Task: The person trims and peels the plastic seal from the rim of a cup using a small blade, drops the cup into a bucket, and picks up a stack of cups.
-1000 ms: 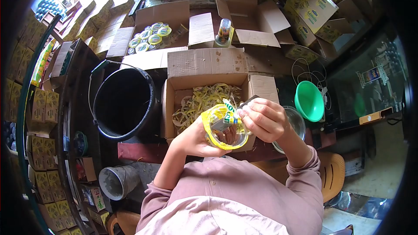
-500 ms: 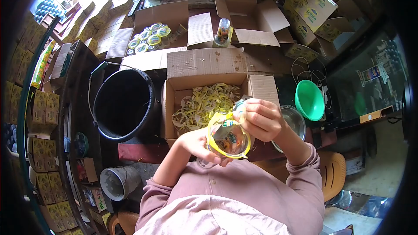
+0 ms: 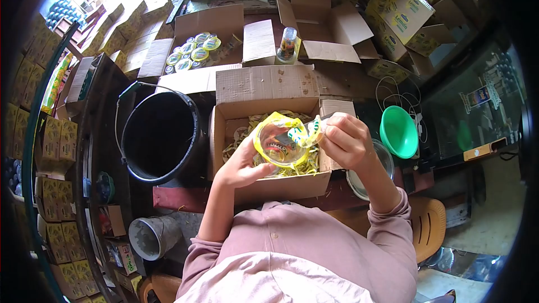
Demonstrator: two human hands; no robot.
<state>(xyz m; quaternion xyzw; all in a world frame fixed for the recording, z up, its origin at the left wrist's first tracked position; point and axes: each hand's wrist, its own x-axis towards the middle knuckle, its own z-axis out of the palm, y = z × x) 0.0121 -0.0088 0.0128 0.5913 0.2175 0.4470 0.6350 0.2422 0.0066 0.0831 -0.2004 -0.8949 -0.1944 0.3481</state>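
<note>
A clear plastic cup (image 3: 275,147) with a yellow rim of film is tilted over the cardboard box (image 3: 269,185) of yellow scraps. My left hand (image 3: 242,165) is wrapped round the cup's left side. Just right of the rim, my right hand (image 3: 347,139) pinches a strip of printed film (image 3: 314,130), which is partly peeled and still joins the yellow rim. Whether anything else is between the right fingers is hidden.
A black bucket (image 3: 160,137) stands left of the box. To the right are a green bowl (image 3: 399,132) and a clear round container (image 3: 384,163). Behind are lidded cups (image 3: 199,54) in an open carton and stacked cups (image 3: 287,45).
The cup has moved up and left, over the box. My right hand has shifted slightly right and up, and the film strip now stretches out from the rim.
</note>
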